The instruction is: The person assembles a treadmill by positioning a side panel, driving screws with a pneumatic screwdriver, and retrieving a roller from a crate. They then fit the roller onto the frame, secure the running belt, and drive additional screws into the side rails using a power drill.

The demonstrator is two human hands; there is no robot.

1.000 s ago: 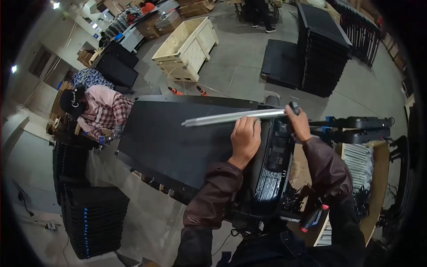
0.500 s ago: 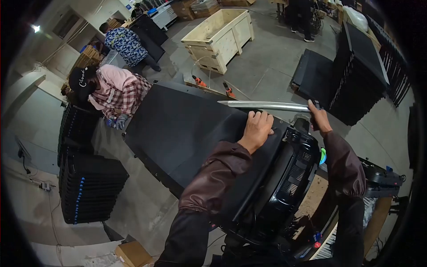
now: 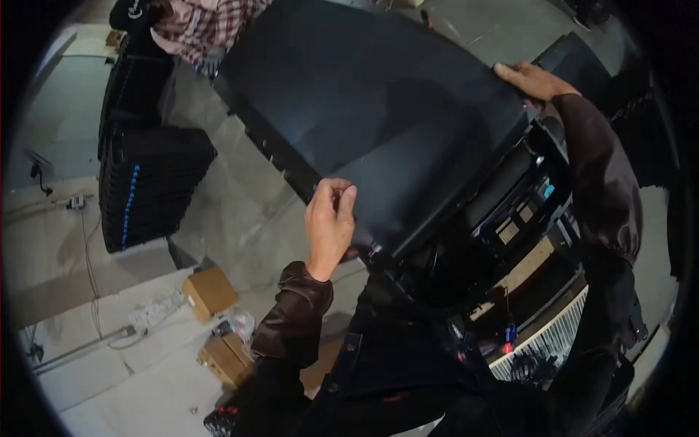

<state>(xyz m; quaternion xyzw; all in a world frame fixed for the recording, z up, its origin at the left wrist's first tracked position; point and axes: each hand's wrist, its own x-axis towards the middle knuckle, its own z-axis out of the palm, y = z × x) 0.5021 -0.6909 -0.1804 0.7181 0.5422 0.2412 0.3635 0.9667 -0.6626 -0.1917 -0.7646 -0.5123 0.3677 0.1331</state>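
A large black panel (image 3: 408, 87) lies before me, its near end beside a black slotted frame (image 3: 510, 211). At the panel's left edge is my left hand (image 3: 330, 226), its fingers curled and thumb pressed in, closed on the edge. My right hand (image 3: 540, 80) grips the opposite edge near the corner, thumb on top and the other fingers partly hidden. No metal bar shows in either hand.
A co-worker in a plaid shirt (image 3: 207, 25) stands at the panel's far left. Stacked black panels (image 3: 156, 189) stand on the left floor. Cardboard boxes (image 3: 210, 293) lie lower left. A dark panel (image 3: 575, 62) is at upper right.
My view has tilted down. The silver metal bar has left my right hand and is out of sight. My left hand has moved to the panel's left edge, my right to its right edge.
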